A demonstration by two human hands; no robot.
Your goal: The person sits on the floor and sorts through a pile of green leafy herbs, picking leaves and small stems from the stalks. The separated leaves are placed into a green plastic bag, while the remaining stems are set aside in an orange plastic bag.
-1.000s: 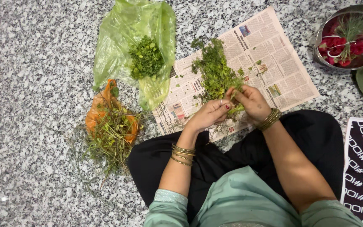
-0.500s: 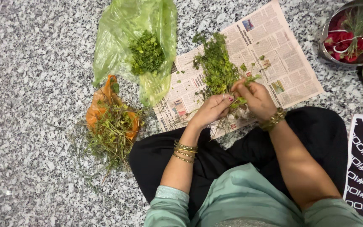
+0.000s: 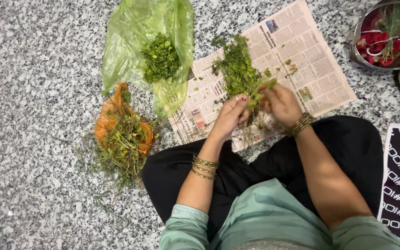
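I see my left hand (image 3: 230,115) and my right hand (image 3: 281,103) both pinching a bunch of leafy green herb stalks (image 3: 238,69) over the spread-out newspaper sheet (image 3: 302,55). Left of the newspaper sheet lies a thin green plastic bag (image 3: 130,37) with a pile of picked green leaves (image 3: 161,58) on it.

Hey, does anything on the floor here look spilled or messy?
Yes. Thin stems have spread off the orange bag onto the speckled floor, below and left of it. A few loose leaf bits lie scattered on the newspaper. The picked leaves sit piled on the green bag.
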